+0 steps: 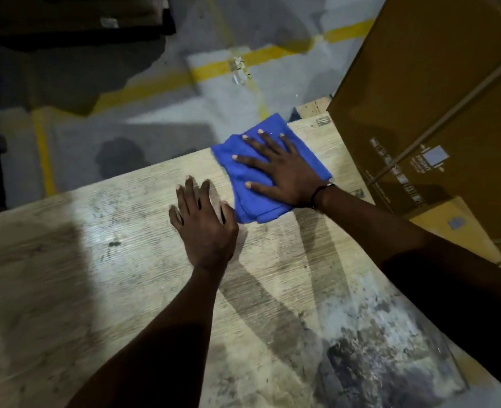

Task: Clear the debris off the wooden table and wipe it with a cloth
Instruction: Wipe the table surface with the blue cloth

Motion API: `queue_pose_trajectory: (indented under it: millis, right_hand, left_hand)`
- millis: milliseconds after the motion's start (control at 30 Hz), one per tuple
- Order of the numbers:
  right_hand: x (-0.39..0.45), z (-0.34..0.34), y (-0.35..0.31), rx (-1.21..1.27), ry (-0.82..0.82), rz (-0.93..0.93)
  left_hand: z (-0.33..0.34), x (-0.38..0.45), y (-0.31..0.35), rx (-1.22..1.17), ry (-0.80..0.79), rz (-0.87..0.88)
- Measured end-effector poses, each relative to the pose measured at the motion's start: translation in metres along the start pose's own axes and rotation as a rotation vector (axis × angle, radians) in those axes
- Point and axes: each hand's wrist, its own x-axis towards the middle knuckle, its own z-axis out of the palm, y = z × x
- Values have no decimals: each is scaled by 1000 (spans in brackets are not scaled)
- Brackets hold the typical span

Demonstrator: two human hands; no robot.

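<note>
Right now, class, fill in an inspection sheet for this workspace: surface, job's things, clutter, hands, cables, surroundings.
Surface: wooden table, streaked with grime; a dark dirty patch at its near right.
Job's things: blue cloth, folded, lying flat near the far edge.
Clutter: nothing seen.
Hands: right hand presses flat on the cloth with fingers spread; left hand rests on the bare table beside it.
Cables: nothing seen.
Surroundings: cardboard box at right; grey floor with yellow lines.

Warehouse (floor lines (143, 89), stacked cartons (434, 83)).
</note>
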Motion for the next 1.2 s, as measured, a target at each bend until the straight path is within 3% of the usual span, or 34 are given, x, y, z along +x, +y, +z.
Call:
queue_pose_trajectory:
  millis: [67,167,233,300,400,467,667,900,1100,1200]
  right_hand:
    - [-4,-5,20,16,42,133]
    - [-10,-9,39,39,117,643]
    - [-8,-7,26,44,118,745]
    - [-9,-2,-2,21,114,611]
    - [-24,10,-37,-5,83,204]
    - [-29,12,-35,2,63,90]
    - [-14,2,-16,60,115,572]
    - [-111,10,-107,43,138,423]
    - [-80,1,-40,37,103,563]
    - [-85,5,-38,42,93,559]
  left_hand:
    - [1,-1,0,-5,4,2]
    - [2,-1,1,-22,-2,-3]
    - [3,-1,0,-14,5,-3]
    - [4,-1,0,-12,12,-3]
    - [3,-1,0,-34,11,-3]
    - [2,-1,0,-51,5,-5]
    - [1,-1,1,-48,-2,-11]
    - [2,-1,-2,-43,-19,-1]
    - [4,-3,-5,-12,-6,18]
    - [5,-3,-4,-11,0,31]
